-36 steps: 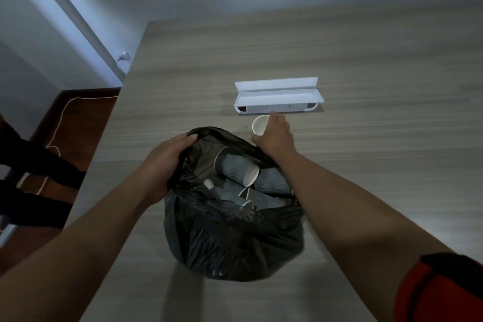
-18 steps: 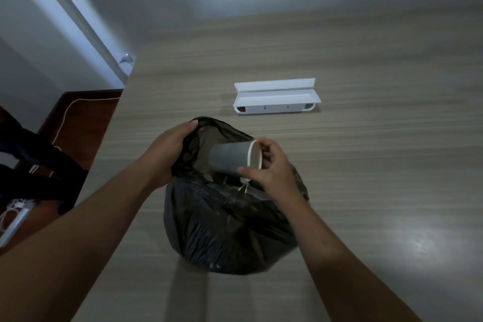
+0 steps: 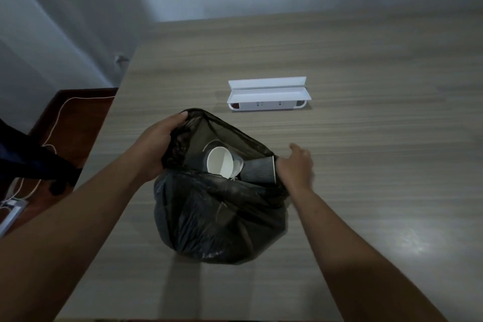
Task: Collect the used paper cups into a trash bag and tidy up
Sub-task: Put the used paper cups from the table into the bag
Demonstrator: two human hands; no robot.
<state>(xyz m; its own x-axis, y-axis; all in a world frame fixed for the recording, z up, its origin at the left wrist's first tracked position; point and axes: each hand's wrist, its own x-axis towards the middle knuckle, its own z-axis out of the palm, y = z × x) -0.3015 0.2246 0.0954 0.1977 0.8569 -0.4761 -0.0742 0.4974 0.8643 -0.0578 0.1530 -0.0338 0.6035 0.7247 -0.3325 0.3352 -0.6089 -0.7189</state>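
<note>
Toward the near edge of the desk [image 3: 366,165] sits the black trash bag [image 3: 222,217], mouth up, with paper cups [image 3: 222,165] lying inside near its rim. Collecting looks finished; next I would gather the mouth shut. My left hand [image 3: 156,146] pinches the bag's far-left rim. My right hand [image 3: 295,167] is loosely spread, empty, touching the right rim.

No readable text, label, brand or number shows anywhere; the white box [image 3: 268,98] on the table carries only small dark marks on its front face, too small to make out; the grey paper cup [image 3: 258,172] bears a wavy pattern, no lettering.
</note>
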